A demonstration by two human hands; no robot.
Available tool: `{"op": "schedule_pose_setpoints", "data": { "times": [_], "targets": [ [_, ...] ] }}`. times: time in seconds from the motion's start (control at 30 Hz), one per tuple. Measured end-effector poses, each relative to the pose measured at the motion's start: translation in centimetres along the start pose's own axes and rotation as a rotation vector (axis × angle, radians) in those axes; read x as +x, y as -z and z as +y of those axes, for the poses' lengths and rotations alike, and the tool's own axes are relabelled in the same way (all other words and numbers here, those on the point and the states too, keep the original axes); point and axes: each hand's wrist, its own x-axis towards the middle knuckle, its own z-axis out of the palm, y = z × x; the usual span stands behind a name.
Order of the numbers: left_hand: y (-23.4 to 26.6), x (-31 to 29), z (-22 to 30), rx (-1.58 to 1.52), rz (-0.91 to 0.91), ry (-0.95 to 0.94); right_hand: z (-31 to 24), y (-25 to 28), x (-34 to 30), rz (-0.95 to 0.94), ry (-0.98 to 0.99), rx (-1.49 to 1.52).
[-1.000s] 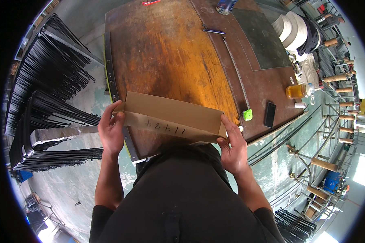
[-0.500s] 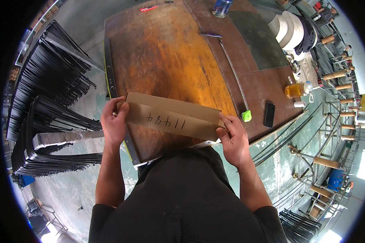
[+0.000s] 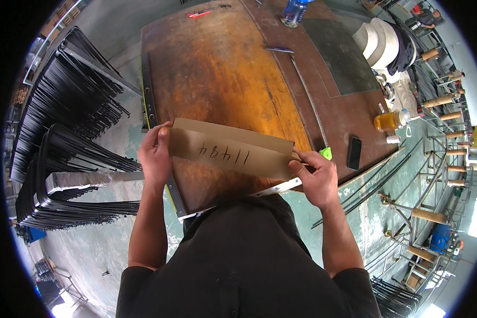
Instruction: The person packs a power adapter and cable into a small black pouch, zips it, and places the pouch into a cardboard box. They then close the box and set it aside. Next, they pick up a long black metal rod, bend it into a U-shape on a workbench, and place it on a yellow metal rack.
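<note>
A folded strip of brown cardboard [image 3: 229,151] with handwritten marks in dark ink is held up over the near part of the table. My left hand [image 3: 157,150] is closed on its left end, thumb on the near face. On its right end, my right hand [image 3: 316,172] pinches it between thumb and fingers. The strip tilts slightly down to the right, and a crease runs along its length near the top. Beneath it lies the worn brown tabletop [image 3: 212,74]. Just beyond my right hand sits a green tape measure [image 3: 326,153] with its blade drawn out away from me.
On the table's right side are a black phone [image 3: 354,153], a jar of amber liquid [image 3: 389,121], a pen [image 3: 279,50] and a blue container [image 3: 292,12]. A red-handled tool [image 3: 200,14] lies at the far edge. Racks of bent black rods [image 3: 63,90] stand at left.
Both hands and the cardboard have shifted slightly to the right relative to the view, and the table has shifted that way too. The grip on both ends is unchanged.
</note>
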Motion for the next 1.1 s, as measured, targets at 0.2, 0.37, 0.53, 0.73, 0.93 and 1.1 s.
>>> {"op": "schedule_pose_setpoints", "data": {
  "times": [0.2,0.37,0.53,0.73,0.93,1.1],
  "targets": [
    [-0.4,2.2,0.9,0.027,-0.001,0.014,0.8,0.5,1.4,-0.04,-0.03,0.09],
    [0.3,2.0,0.5,0.008,-0.034,0.108,3.4,-0.4,2.9,-0.184,-0.085,0.445],
    [-0.9,1.5,-1.4,-0.109,-0.115,0.143,5.4,-1.5,3.2,-0.147,-0.101,0.545],
    [-1.8,2.9,-2.5,-0.454,-0.168,0.402,7.0,-4.0,3.2,0.009,-0.13,0.633],
    [-3.0,5.3,-2.1,-0.419,-0.053,0.323,5.3,-5.4,3.4,0.159,-0.042,0.435],
    [-2.7,4.7,-2.5,-0.472,-0.07,0.322,2.9,-5.5,1.1,0.133,0.429,-0.116]
  ]
}}
